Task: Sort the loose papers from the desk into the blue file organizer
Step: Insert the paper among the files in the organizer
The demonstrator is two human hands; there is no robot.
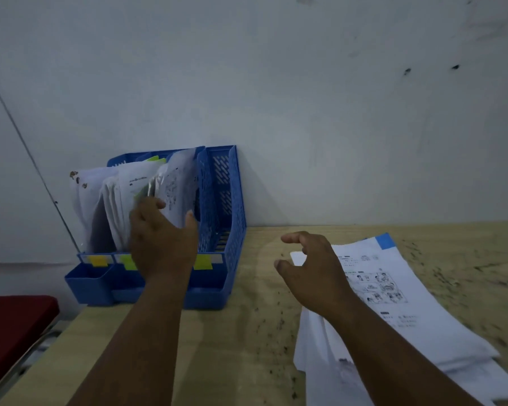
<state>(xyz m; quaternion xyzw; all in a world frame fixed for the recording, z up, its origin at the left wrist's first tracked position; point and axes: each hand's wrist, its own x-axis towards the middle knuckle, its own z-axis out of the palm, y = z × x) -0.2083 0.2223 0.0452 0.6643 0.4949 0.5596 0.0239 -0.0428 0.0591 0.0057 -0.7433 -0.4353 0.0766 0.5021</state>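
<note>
The left hand (162, 238) grips a sheet (178, 189) at the blue organizer (226, 200), the right hand (311, 268) hovers open — the thin sheet may crumple against a divider.

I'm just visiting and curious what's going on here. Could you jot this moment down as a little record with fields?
setting: wooden desk against a pale wall
organizer: blue file organizer at the desk's back left, yellow tags on its front
filed papers: sheets standing in its left slots; rightmost slot looks empty
left hand: left hand grips a sheet at the organizer
right hand: right hand open, over the loose papers
beside desk: red seat
</note>
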